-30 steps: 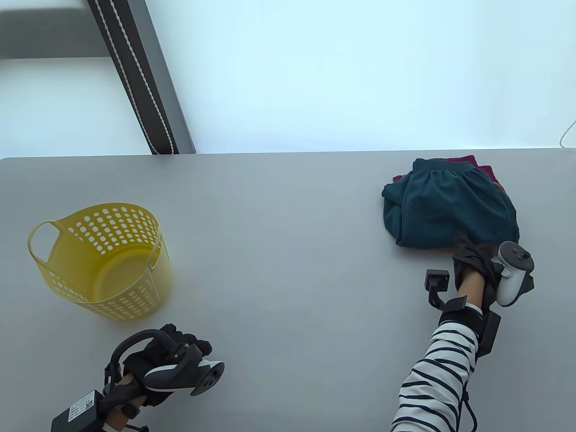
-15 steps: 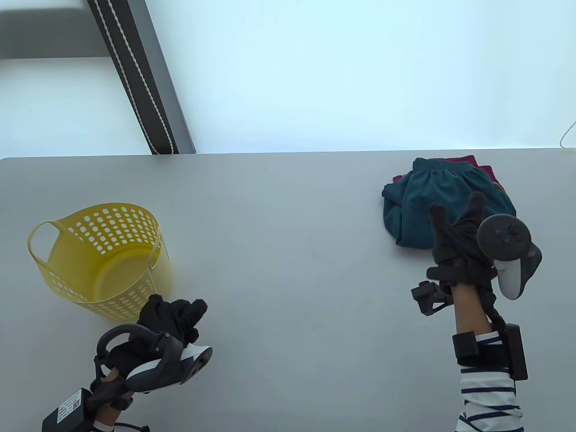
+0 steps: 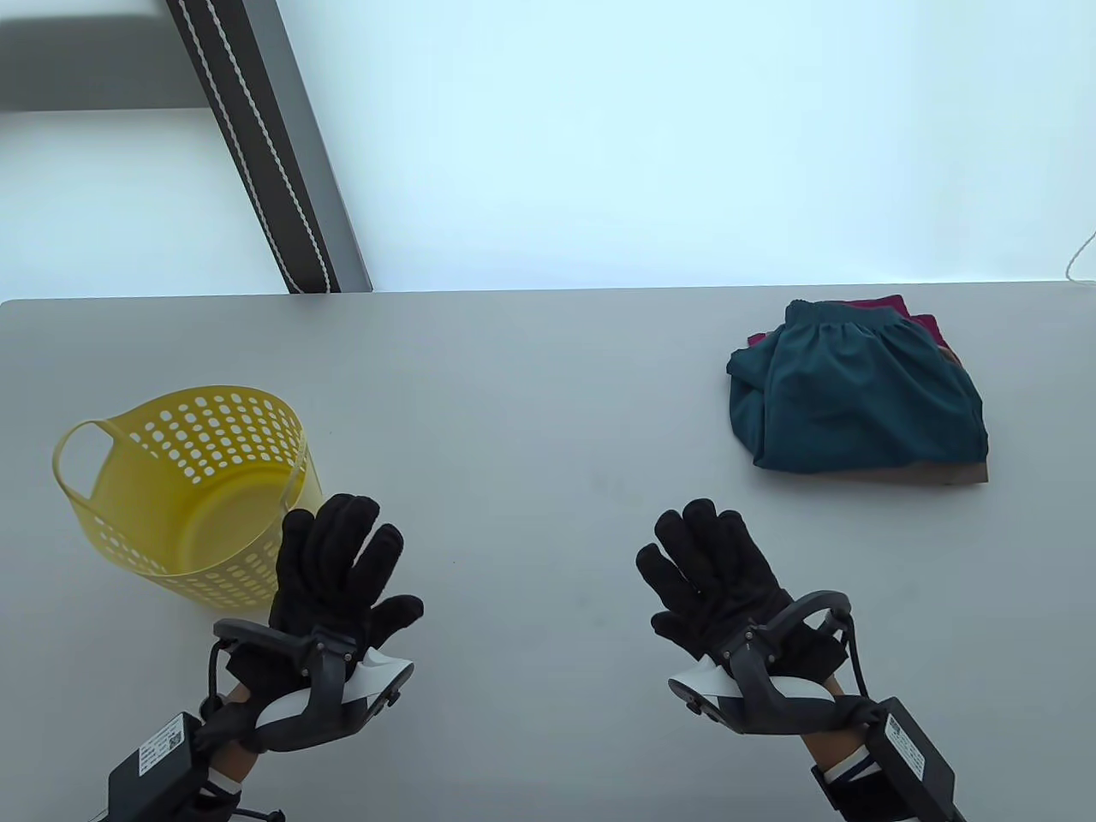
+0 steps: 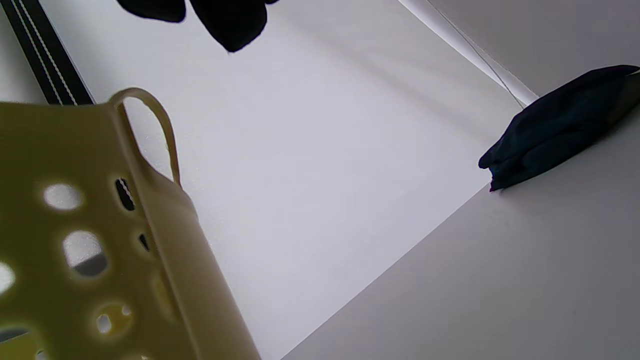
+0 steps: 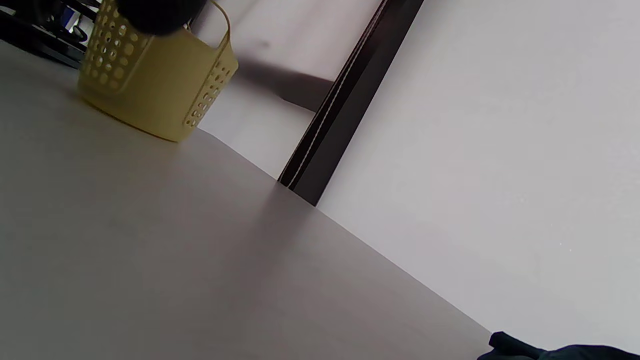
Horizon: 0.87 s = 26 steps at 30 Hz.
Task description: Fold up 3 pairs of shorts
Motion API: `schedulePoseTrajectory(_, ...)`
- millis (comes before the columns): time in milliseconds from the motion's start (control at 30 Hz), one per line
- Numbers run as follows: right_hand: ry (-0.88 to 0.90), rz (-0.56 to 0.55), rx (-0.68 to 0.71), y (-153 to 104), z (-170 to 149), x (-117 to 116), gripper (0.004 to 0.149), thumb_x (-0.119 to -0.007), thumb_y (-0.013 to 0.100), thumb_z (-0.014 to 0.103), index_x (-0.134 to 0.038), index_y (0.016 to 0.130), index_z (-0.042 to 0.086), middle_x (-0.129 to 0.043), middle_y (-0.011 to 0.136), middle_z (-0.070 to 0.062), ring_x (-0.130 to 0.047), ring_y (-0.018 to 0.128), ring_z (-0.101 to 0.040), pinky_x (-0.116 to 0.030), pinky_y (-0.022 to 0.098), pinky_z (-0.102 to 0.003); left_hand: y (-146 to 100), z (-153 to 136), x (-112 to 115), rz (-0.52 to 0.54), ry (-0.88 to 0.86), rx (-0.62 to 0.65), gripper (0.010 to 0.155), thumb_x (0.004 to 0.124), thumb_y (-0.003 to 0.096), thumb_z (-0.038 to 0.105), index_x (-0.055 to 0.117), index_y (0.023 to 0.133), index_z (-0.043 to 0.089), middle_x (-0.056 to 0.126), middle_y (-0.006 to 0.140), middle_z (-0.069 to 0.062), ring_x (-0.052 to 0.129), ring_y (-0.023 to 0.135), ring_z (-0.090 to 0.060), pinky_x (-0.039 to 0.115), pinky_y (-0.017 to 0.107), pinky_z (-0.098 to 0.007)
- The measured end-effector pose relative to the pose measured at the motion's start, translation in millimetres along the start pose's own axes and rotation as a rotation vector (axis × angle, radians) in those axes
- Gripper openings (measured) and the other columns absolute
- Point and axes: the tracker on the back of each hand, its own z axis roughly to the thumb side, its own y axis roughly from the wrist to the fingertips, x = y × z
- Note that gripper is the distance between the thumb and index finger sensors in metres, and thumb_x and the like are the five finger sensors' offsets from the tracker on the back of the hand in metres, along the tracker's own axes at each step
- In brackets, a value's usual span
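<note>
A stack of folded shorts lies at the table's far right: teal shorts [image 3: 856, 398] on top, magenta shorts [image 3: 890, 310] showing at the back edge, brown shorts [image 3: 933, 473] peeking out at the front. The same stack shows dark in the left wrist view [image 4: 560, 127] and at the lower right corner of the right wrist view [image 5: 550, 351]. My left hand [image 3: 330, 556] lies flat near the front, fingers spread, holding nothing. My right hand [image 3: 711, 561] lies likewise, open and empty, well left of and nearer than the stack.
A yellow perforated basket [image 3: 184, 497] with a loop handle stands at the left, just beyond my left hand; nothing shows inside it. It fills the left of the left wrist view [image 4: 100, 235]. The grey table [image 3: 531, 402] ends at a far edge before a pale wall.
My right hand left the teal shorts and pulled back left toward the front centre. My left hand uncurled and spread flat beside the basket. The stack stayed put.
</note>
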Motion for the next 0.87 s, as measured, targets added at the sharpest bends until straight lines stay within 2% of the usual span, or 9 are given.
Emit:
schedulePoseTrajectory(100,0.12,0.329,0.048,6.3,3.7,-30.1,0.089,-0.049,0.047,0.06,0.002,0.103,0.014,0.005,0.1,-0.035,-0.001,0.089,-0.061,-0.016,0.061,-0.067,-7.4,11.6,23.1,-0.131,0.026,0.147,0.1,0.019,0.0386,0.067,-0.023,0.096,-0.005,0.009,0.116,-0.042,0.042,0.111,-0.059,0.043,0.076,-0.074)
schedulePoseTrajectory(167,0.211,0.507,0.039,7.0,3.5,-45.4,0.092,-0.048,0.047,0.063,0.005,0.102,0.011,0.003,0.097,-0.04,-0.002,0.084,-0.067,-0.016,0.055,-0.073,-10.3,15.9,34.7,-0.2,0.034,0.22,0.105,0.019,0.036,0.069,-0.024,0.094,-0.007,0.005,0.114,-0.044,0.039,0.111,-0.061,0.042,0.077,-0.074)
schedulePoseTrajectory(233,0.271,0.615,0.018,5.3,1.8,-54.7,0.094,-0.045,0.047,0.064,0.01,0.099,0.01,0.008,0.094,-0.042,-0.002,0.08,-0.07,-0.016,0.051,-0.076,-11.4,18.2,42.2,-0.25,0.027,0.264,0.109,0.02,0.0345,0.07,-0.025,0.093,-0.01,0.003,0.114,-0.045,0.038,0.112,-0.061,0.041,0.077,-0.074)
schedulePoseTrajectory(367,0.281,0.633,-0.024,2.9,-5.8,-62.0,0.094,-0.043,0.047,0.066,0.013,0.097,0.009,0.008,0.093,-0.043,-0.004,0.08,-0.072,-0.018,0.049,-0.077,-11.3,20.8,51.0,-0.342,-0.01,0.311,0.109,0.019,0.035,0.07,-0.025,0.093,-0.011,0.0,0.113,-0.046,0.034,0.112,-0.063,0.037,0.077,-0.076)
schedulePoseTrajectory(433,0.291,0.632,-0.028,2.2,-6.9,-62.8,0.094,-0.042,0.047,0.066,0.013,0.097,0.008,0.008,0.093,-0.043,-0.004,0.08,-0.072,-0.018,0.05,-0.077,-10.8,21.3,52.1,-0.376,-0.027,0.314,0.106,0.019,0.0354,0.07,-0.025,0.093,-0.006,-0.001,0.113,-0.045,0.033,0.112,-0.063,0.036,0.077,-0.076)
schedulePoseTrajectory(700,0.289,0.624,-0.023,3.2,-4.4,-61.5,0.094,-0.043,0.047,0.065,0.012,0.097,0.008,0.006,0.093,-0.044,-0.004,0.08,-0.071,-0.018,0.05,-0.076,-10.1,20.9,50.7,-0.382,-0.018,0.31,0.117,0.027,0.0322,0.075,-0.024,0.093,-0.011,0.003,0.113,-0.047,0.036,0.111,-0.066,0.039,0.075,-0.077)
schedulePoseTrajectory(867,0.284,0.643,-0.023,2.3,-4.1,-63.8,0.094,-0.043,0.047,0.065,0.012,0.097,0.007,0.005,0.092,-0.044,-0.005,0.08,-0.072,-0.018,0.05,-0.076,-9.9,21.5,51.6,-0.407,-0.028,0.31,0.117,0.027,0.0323,0.075,-0.022,0.094,-0.011,0.003,0.112,-0.048,0.037,0.111,-0.065,0.039,0.075,-0.077)
